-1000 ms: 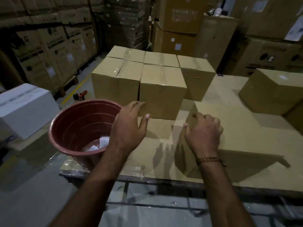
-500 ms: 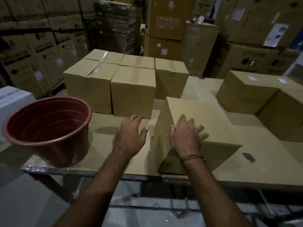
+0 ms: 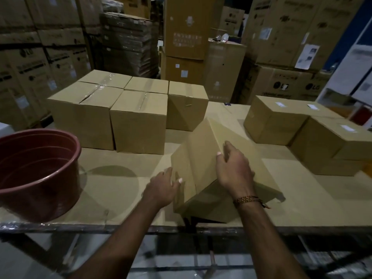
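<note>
Box tipped on one edge at the 6 o'clock rim of the table, right hand curled over its top ridge, left hand spread flat at its 9 o'clock face; one-sided grip, so it may slip off the rim.

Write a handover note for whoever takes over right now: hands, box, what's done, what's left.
Left hand: open, fingertips against the left face of the box.
Right hand: grips the box over its top edge.
Box: tilted, resting on one lower edge near the front of the table.
Done: box tipped up.
Left: probably finish turning it and set it flat. Other boxes stand behind it, and a bucket stands at the left.
</note>
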Action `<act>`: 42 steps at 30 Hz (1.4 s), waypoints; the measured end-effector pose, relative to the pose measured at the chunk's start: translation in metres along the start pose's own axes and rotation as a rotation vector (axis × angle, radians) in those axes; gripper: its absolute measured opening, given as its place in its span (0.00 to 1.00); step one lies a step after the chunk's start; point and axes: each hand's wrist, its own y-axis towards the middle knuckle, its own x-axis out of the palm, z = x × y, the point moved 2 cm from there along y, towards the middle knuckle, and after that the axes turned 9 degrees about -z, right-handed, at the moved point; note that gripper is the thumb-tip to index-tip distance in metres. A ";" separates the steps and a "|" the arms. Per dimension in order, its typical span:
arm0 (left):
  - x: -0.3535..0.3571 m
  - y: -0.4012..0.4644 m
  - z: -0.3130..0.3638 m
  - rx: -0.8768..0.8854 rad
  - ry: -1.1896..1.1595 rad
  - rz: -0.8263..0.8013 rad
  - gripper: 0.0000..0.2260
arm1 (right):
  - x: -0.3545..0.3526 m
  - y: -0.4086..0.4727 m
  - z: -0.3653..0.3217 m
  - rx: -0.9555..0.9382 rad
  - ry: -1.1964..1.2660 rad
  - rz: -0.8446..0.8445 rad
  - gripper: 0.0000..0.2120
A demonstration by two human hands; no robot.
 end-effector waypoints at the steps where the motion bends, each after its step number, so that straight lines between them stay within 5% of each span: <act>1: 0.003 0.003 0.001 -0.015 -0.098 -0.058 0.36 | -0.003 0.000 0.000 0.001 0.026 -0.004 0.24; 5: 0.004 0.011 0.007 -0.068 -0.542 -0.245 0.39 | -0.006 0.003 -0.005 -0.010 0.042 -0.058 0.25; 8: -0.002 0.019 0.011 -0.053 -0.694 -0.202 0.39 | -0.010 0.006 -0.010 -0.016 -0.014 -0.089 0.25; 17: -0.047 0.050 0.029 0.119 -0.330 0.164 0.35 | -0.030 0.047 -0.008 0.026 -0.099 -0.095 0.31; 29: -0.052 0.085 0.046 0.155 0.037 0.149 0.36 | 0.008 0.125 0.069 0.154 -0.113 -0.227 0.26; 42: -0.058 0.149 0.082 0.042 0.100 0.263 0.29 | 0.024 0.225 0.090 -0.015 -0.142 -0.119 0.24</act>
